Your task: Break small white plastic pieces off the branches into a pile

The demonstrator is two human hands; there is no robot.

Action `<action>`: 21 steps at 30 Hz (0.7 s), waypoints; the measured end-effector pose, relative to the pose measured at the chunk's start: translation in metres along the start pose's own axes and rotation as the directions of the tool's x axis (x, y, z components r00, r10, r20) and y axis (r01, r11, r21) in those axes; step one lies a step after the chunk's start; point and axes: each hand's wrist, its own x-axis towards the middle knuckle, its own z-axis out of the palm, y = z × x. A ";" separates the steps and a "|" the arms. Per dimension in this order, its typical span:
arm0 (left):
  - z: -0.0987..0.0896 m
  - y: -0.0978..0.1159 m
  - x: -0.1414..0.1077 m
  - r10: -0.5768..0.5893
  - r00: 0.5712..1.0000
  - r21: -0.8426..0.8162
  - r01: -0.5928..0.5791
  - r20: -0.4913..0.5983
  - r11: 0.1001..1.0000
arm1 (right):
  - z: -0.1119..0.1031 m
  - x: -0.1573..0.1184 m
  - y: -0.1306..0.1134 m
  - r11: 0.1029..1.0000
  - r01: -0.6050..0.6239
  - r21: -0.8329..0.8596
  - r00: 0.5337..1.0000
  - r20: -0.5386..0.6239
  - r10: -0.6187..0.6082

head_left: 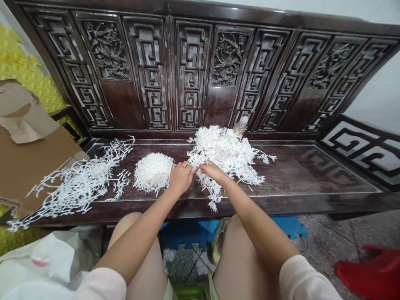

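On the dark wooden bench, my left hand (181, 178) is closed between two white piles, its fingertips pinched near my right hand. My right hand (211, 171) is also closed, at the front left of the large tangled pile of white plastic sprigs (228, 150). What the fingers hold is too small to name. A compact round heap of small white pieces (153, 171) lies just left of my left hand. Farther left are bare white branching stems (83, 183), spread in a long tangle across the bench and over its front edge.
A lidded clear jar (241, 125) stands behind the large pile, against the carved backrest (218, 104). Torn cardboard (34, 154) leans at the left end. A white bag (46, 262) is at lower left, and a red object (370, 271) sits on the floor at right.
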 end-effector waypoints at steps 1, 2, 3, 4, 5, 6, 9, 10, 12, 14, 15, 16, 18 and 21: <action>0.000 0.000 0.000 0.000 1.000 -0.004 0.000 -0.001 1.000 | 0.000 0.000 0.000 1.000 0.005 0.011 1.000 0.007 -0.005; 0.000 -0.001 0.000 -0.006 1.000 -0.016 0.005 -0.007 1.000 | 0.000 0.000 0.000 1.000 0.004 0.015 1.000 0.013 -0.005; 0.000 -0.001 0.000 -0.013 1.000 -0.034 0.013 -0.013 0.999 | 0.000 0.000 0.000 1.000 -0.003 0.016 1.000 0.018 0.003; 0.000 -0.001 0.000 -0.022 1.000 -0.054 0.021 -0.021 0.998 | 0.001 0.000 0.000 1.000 -0.015 0.015 1.000 0.019 0.014; 0.000 0.000 0.000 -0.026 0.999 -0.071 0.024 -0.022 0.997 | 0.001 0.000 0.001 1.000 -0.025 0.013 0.999 0.020 0.025; 0.000 0.000 0.000 -0.026 1.000 -0.082 0.024 -0.017 0.996 | 0.002 0.000 0.002 1.000 -0.029 0.011 0.999 0.021 0.029; -0.001 0.003 0.000 -0.025 1.000 -0.108 0.027 0.018 0.994 | 0.005 0.001 0.004 1.000 -0.005 0.012 0.999 0.035 0.004; -0.001 0.003 0.000 -0.031 0.999 -0.119 0.035 0.031 0.992 | 0.006 0.002 0.005 1.000 0.007 0.013 0.999 0.035 -0.007; -0.001 0.004 0.000 -0.060 0.997 -0.157 0.067 0.047 0.985 | 0.008 0.001 0.003 1.000 0.025 0.009 0.999 0.024 -0.025; 0.000 0.002 0.001 -0.105 0.991 -0.247 0.121 0.079 0.961 | 0.010 0.001 0.001 0.999 0.047 0.015 0.999 0.018 -0.048; 0.001 0.001 0.002 -0.128 0.986 -0.319 0.156 0.107 0.935 | 0.010 0.001 0.000 0.998 0.059 0.023 0.998 0.019 -0.059; 0.002 -0.001 0.003 -0.143 0.980 -0.401 0.189 0.141 0.897 | 0.010 0.000 -0.001 0.997 0.068 0.032 0.997 0.022 -0.069; 0.006 -0.006 0.005 -0.152 0.967 -0.556 0.241 0.203 0.795 | 0.011 0.001 -0.002 0.996 0.082 0.044 0.996 0.039 -0.084; 0.015 -0.012 0.009 -0.159 0.960 -0.704 0.277 0.230 0.654 | 0.011 0.001 -0.003 0.994 0.106 0.030 0.992 0.071 -0.108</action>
